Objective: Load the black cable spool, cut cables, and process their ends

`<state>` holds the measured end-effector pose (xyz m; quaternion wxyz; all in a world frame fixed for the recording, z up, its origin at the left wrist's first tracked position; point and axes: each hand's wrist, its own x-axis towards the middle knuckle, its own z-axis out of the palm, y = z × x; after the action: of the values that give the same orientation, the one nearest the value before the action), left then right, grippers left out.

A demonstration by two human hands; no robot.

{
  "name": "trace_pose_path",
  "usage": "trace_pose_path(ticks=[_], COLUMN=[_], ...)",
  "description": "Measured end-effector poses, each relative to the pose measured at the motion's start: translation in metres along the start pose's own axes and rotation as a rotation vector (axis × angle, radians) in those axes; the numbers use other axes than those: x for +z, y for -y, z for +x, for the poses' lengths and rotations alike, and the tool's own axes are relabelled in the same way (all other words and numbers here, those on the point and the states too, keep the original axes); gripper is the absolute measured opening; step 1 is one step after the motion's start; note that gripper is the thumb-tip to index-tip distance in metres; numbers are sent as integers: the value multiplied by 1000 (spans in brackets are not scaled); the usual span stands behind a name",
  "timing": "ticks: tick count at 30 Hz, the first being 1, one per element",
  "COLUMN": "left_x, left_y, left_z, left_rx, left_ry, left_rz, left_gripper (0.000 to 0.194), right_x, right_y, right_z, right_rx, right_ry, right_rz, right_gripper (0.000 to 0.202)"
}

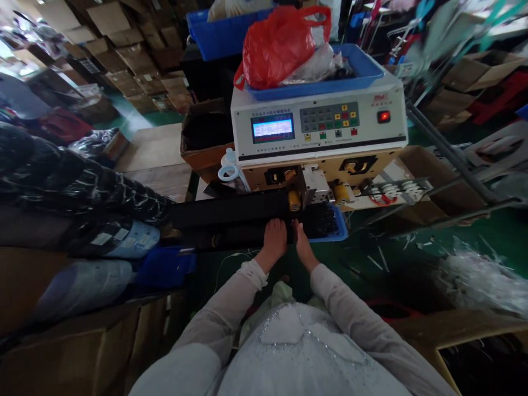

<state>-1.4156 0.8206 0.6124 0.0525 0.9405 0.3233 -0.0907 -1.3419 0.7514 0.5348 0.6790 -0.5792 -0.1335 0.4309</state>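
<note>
A white machine with a lit screen stands in front of me, yellow rollers at its lower front. Below it a long black trough runs to the left. My left hand rests at the trough's front edge, fingers bent over it; whatever lies under them is hidden. Just to its right, my right hand is near the trough's right end, fingers pressed together and pointing up; anything between them is too dark to see. A blue tray with dark pieces sits beneath the rollers.
On the machine is a blue tray with a red plastic bag. Black wrapped rolls lie at the left. A metal frame extends at the right. Cardboard boxes are stacked behind. An open box stands at the lower right.
</note>
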Motion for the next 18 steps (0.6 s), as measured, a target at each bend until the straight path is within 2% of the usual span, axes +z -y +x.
trace_pose_path(ticks=[6, 14, 18], left_x=[-8, -19, -26], left_y=[6, 27, 38], left_z=[6, 28, 37], left_rx=[63, 251, 315], left_ry=[178, 363, 449], left_rz=[-32, -70, -147], left_gripper=[34, 30, 40], right_x=[-10, -28, -43], right_y=[13, 43, 47], right_z=[-16, -37, -46], right_rx=[17, -3, 9], right_ry=[-79, -187, -206], right_rz=[-18, -41, -49], right_gripper=[94, 85, 76])
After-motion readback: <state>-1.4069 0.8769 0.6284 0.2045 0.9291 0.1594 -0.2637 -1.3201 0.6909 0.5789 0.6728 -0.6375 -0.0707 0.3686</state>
